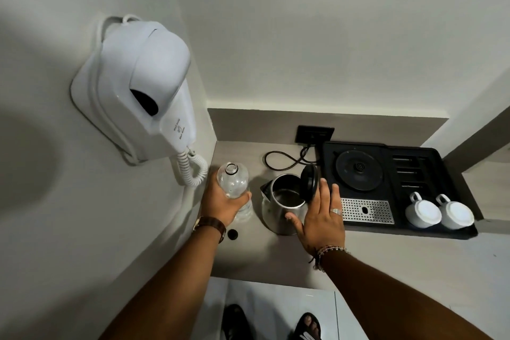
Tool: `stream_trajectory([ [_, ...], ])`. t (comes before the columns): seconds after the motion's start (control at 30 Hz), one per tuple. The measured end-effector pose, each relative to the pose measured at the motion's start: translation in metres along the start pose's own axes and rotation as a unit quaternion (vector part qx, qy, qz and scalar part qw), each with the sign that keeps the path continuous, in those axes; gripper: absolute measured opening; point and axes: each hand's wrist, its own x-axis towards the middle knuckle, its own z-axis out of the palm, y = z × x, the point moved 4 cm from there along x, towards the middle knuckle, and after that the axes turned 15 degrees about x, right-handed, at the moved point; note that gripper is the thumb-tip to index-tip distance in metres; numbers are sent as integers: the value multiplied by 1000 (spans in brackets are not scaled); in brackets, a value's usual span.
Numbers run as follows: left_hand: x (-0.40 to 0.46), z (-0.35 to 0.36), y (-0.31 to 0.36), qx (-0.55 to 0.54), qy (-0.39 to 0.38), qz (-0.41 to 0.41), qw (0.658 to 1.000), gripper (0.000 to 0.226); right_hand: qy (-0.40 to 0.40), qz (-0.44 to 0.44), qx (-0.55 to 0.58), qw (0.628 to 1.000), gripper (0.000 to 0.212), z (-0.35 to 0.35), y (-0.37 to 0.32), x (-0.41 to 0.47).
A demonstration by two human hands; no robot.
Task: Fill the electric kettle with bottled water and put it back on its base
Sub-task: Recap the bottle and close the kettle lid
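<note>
Left hand point(225, 205) has its fingers clamped round the uncapped, upright bottle point(234, 182), just left of the kettle point(281, 205) on the worktop point(265, 257). Lid up, mouth open. Right hand point(321, 215) rests spread-fingered against the kettle's near side; the base point(358, 170) sits empty to the right.

Dim, soft indoor light; wide-angle edges bend, shadow darkens the left wall point(41, 146).

Pale walls point(331, 36) met in a corner above a grey surface point(265, 259) — a white wall-mounted hairdryer point(138, 91) hung left, pale tiled floor point(276, 309) below.
</note>
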Motion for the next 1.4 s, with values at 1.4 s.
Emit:
stream_trajectory([
  [1.4,-10,-104,93,256,3,86,963,18,1,-4,31,1000,106,-20,-8,-4],
])
